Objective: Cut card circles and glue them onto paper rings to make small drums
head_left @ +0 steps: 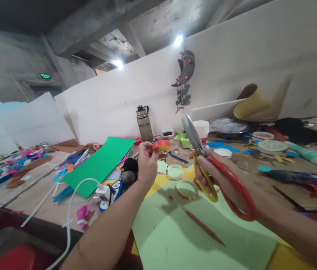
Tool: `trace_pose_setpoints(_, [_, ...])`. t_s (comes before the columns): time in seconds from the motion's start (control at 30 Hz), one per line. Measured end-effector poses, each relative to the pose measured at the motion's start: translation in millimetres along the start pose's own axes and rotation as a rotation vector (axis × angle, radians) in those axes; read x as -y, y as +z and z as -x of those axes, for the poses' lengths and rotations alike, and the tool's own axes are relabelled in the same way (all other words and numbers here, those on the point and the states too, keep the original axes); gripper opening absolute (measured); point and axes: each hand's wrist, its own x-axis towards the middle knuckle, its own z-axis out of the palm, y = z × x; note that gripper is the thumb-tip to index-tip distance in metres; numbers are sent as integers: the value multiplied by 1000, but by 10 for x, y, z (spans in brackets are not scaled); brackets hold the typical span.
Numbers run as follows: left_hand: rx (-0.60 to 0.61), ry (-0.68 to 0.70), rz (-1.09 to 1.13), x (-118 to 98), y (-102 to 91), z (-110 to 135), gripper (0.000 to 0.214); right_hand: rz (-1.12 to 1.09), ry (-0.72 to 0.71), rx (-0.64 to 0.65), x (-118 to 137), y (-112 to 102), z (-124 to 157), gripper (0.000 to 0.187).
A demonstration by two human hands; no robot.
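Note:
My left hand [147, 165] pinches a curved red-orange band [160, 143] between thumb and fingers, raised above the table. To its right, my right hand [213, 165] is wrapped round a pair of scissors [194, 135] with red and yellow handles. The blades point up and away, slightly parted, and are apart from the band. Below both hands lies a light green sheet [172, 240] with a brown-red pencil [202, 224] across it. A ring with a red and yellow edge [190, 198] sits at the sheet's far edge, beside a small round pale-green disc [175, 172].
A green sheet [96, 165] and a power strip with a white plug [105, 193] lie left. Behind stand a water bottle [144, 125] and stacked paper cups [202, 129]. At right are a glue gun [301, 178] and decorated discs [272, 146]. Paper scraps are scattered about.

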Motion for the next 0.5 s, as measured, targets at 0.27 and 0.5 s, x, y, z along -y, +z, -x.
trace_pose_setpoints(0.27, [-32, -70, 111, -7, 17, -14, 29, 39, 167, 143, 131, 63, 120, 43])
trace_pose_setpoints(0.5, [-93, -169, 130, -11, 55, -21, 28, 249, 207, 217, 124, 86, 119, 41])
